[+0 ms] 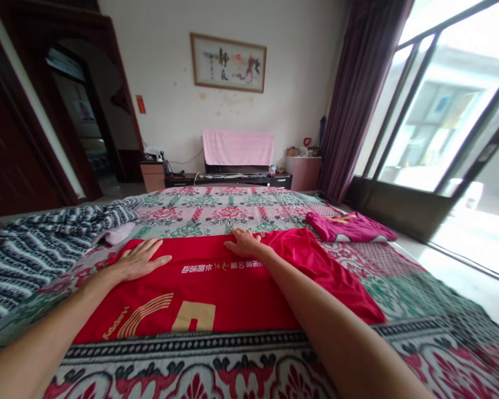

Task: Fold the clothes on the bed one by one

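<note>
A red T-shirt (149, 282) with gold and white printing lies spread on the patterned bedspread (199, 366), its long side running left to right. My left hand (141, 259) rests flat on its far left part, fingers spread. Near the middle of the far edge, my right hand (244, 244) lies palm down on the cloth with the fingers stretched forward. The red fabric right of my right forearm is rumpled. Part of the white lettering is covered by my right wrist.
A folded magenta garment (351, 226) lies on the bed at the right. Black-and-white striped fabric (29, 255) is heaped at the left. Beyond the bed stand a low black cabinet (233, 181) and a pink cloth (238, 147) draped over something. Tall windows (436, 122) are at the right.
</note>
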`<action>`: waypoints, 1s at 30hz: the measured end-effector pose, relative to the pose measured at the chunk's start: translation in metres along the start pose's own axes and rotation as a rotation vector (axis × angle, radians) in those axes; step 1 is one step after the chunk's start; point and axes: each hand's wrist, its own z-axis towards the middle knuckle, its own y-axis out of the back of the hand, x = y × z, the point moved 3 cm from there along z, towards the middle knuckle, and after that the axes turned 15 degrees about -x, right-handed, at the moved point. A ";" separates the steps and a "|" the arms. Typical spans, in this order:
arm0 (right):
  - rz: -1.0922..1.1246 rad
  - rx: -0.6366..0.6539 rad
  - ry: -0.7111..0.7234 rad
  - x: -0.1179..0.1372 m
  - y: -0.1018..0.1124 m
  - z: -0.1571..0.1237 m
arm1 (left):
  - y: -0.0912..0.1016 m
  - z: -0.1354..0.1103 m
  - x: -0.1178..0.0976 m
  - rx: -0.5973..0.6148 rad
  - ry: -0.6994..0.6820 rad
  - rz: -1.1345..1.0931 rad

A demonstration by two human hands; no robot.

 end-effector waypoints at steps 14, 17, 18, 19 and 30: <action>-0.106 -0.522 -0.396 -0.158 0.138 -0.060 | 0.039 -0.008 -0.164 -0.327 -0.277 -0.512; -0.094 -0.508 -0.436 -0.179 0.139 -0.070 | 0.030 -0.026 -0.237 -0.250 -0.454 -0.731; -0.067 -0.502 -0.437 -0.183 0.138 -0.071 | 0.026 -0.032 -0.256 -0.229 -0.516 -0.733; -0.037 -0.495 -0.435 -0.185 0.137 -0.072 | 0.022 -0.037 -0.272 -0.219 -0.561 -0.726; -0.134 -0.400 -0.271 -0.190 0.118 -0.057 | -0.018 -0.054 -0.317 -0.276 -0.605 -0.507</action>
